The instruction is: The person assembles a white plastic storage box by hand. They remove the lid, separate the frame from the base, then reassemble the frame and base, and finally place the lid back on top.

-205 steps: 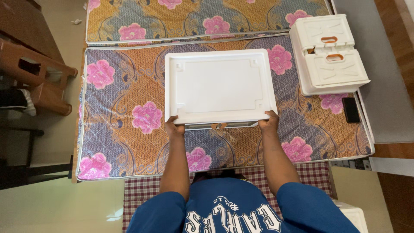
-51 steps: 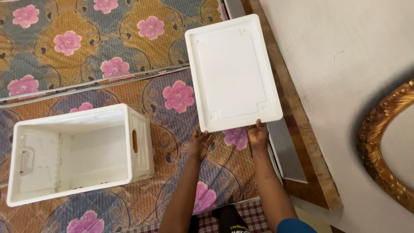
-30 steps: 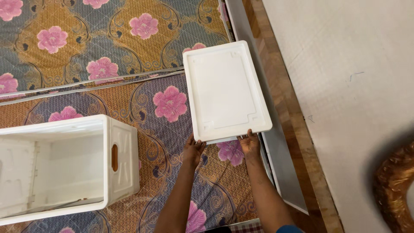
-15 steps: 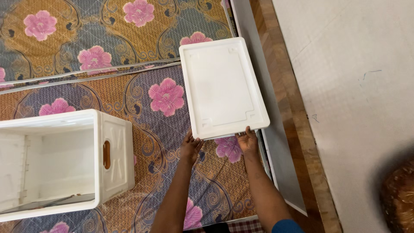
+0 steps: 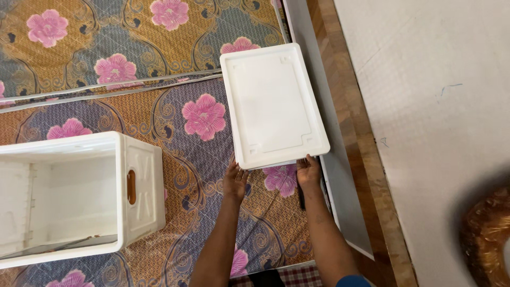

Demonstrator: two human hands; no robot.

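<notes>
- At the far left, an open white plastic crate [image 5: 69,196] is seen on the patterned mattress [image 5: 180,159]. It is empty inside as far as can be told, and an oval handle slot is cut in the side wall that faces the hands.
- Between the crate and the hands, only the mattress with its pink flowers is shown; the crate stands well apart from both hands.
- The left hand [image 5: 235,180] is placed at the near left corner of the flat white lid [image 5: 272,103]. Its fingers are stretched up to the lid's edge, and they seem to touch it more than to clasp it; a firm grip cannot be confirmed.
- The lid is found to the right of the crate, near the mattress's right edge, with its long side running away from the person. Whether it rests fully on the mattress or is held slightly above it cannot be told.
- The right hand [image 5: 308,170] is closed on the near right corner of the lid, the fingers curled over its rim.
- The step in hand is judged to be the setting aside of the lid beside the crate. For the next move, a level lid and an even hold at both corners would be needed, because the mattress is soft.
- At the right, a grey strip [image 5: 340,175] and a wooden border [image 5: 366,159] are seen, then a pale floor [image 5: 446,106].
</notes>
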